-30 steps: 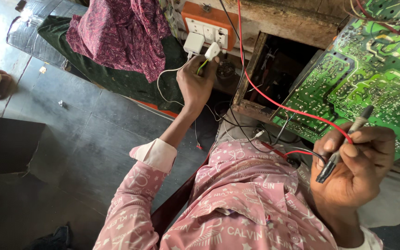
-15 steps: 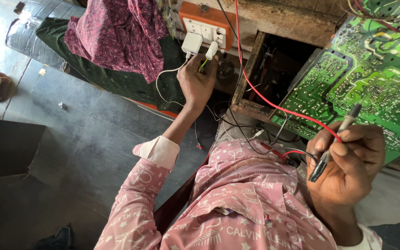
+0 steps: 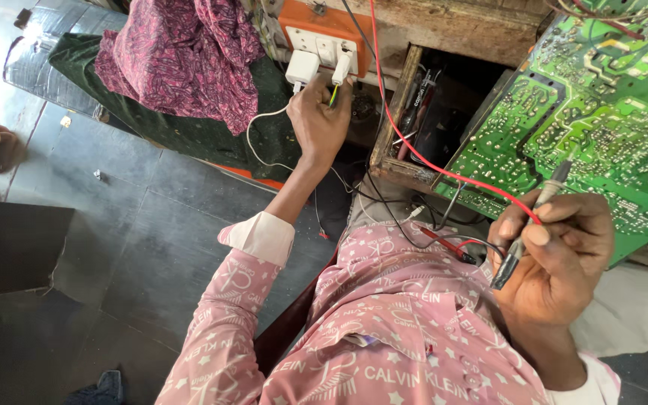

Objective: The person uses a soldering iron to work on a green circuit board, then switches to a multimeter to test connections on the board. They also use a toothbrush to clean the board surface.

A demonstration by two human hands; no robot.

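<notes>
- Orange switchboard [image 3: 310,16] with white sockets sits at the top of the view; a white adapter [image 3: 301,67] and a white plug [image 3: 341,67] hang from it side by side.
- Left hand [image 3: 319,120] reaches up to that board, its fingers closed around a thin yellow-green tool or wire [image 3: 334,95] whose tip stands just under the white plug; whether tip and plug touch cannot be told.
- White cable [image 3: 264,124] loops down from the adapter, just beside the left wrist.
- Right hand [image 3: 556,255] is low on the right, curled tight around a dark test probe [image 3: 526,232], thumb and forefinger pinching its shaft.
- Probe's grey upper end points up at the green circuit board [image 3: 601,112], which lies tilted just above the right hand; the probe's end overlaps the board's lower part.
- Red lead [image 3: 414,150] runs from the top edge down past a wooden frame [image 3: 391,105] and across to the probe in the right hand.
- Pink patterned shirt sleeve [image 3: 226,322] covers the left forearm, its cuff turned back.
- Magenta cloth [image 3: 181,52] lies heaped to the left of the switchboard, well apart from both hands, over the grey tiled floor [image 3: 129,225].
</notes>
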